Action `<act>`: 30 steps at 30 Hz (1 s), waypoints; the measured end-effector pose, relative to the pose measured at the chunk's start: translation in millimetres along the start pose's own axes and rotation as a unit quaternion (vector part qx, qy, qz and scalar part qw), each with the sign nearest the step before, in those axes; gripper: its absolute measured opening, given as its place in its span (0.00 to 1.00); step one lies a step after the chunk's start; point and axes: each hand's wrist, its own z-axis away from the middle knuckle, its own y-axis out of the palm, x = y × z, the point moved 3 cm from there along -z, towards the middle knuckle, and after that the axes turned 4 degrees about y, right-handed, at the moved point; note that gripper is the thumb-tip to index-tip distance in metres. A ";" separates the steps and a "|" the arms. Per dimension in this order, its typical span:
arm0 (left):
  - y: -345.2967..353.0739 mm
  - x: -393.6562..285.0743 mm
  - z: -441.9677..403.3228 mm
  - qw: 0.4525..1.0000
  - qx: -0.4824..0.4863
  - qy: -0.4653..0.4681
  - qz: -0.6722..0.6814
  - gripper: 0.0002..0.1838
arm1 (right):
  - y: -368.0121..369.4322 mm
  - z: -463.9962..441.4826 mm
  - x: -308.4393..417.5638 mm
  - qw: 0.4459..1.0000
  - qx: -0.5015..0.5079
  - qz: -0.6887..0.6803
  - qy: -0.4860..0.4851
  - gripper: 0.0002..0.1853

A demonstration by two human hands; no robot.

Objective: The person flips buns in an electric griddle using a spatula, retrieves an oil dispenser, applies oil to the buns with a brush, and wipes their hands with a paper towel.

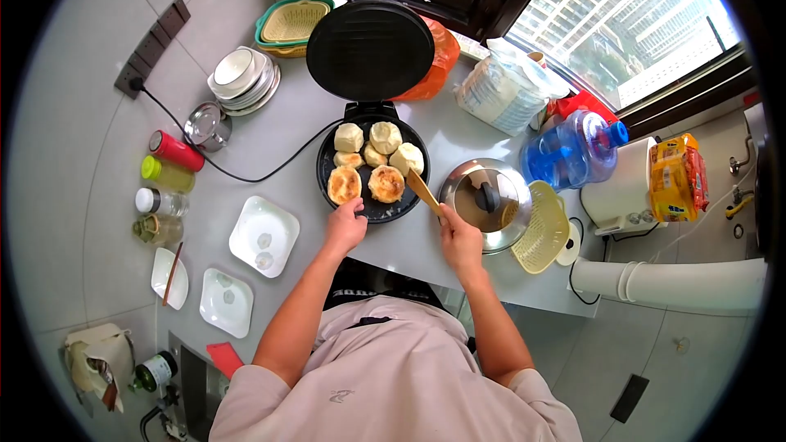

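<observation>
A round black electric pan [372, 214] stands open on the counter, its lid [370, 45] tilted up behind it. Several round dough cakes lie in the pan; the two nearest me, such as the left one [344, 185], show browned tops, while those farther back, like this one [385, 137], look pale. My right hand [462, 237] is closed round the handle of a wooden spatula [421, 190], whose blade reaches the cakes at the pan's right side. My left hand [348, 227] is at the pan's front left edge, its fingers close to the browned cake; whether they grip anything is unclear.
A glass lid [498, 190] and a yellow colander [536, 237] lie right of the pan. White dishes [264, 236] are at the left, with jars [168, 203] by the wall. A blue water bottle [573, 151] stands back right. A power cord [254, 180] crosses the counter.
</observation>
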 end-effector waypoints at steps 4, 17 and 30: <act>6.3 6.1 -4.7 0.997 -0.011 0.031 -0.068 0.27 | 14.3 2.5 6.3 0.999 -0.012 0.036 -0.037 0.15; -8.9 2.2 -1.7 0.996 -0.025 0.060 -0.067 0.23 | 29.2 6.2 33.7 0.997 0.017 -0.007 -0.072 0.17; 4.2 -46.9 -37.0 0.980 -0.015 0.166 -0.112 0.19 | -13.6 -32.4 0.5 0.993 -0.066 -0.084 0.054 0.17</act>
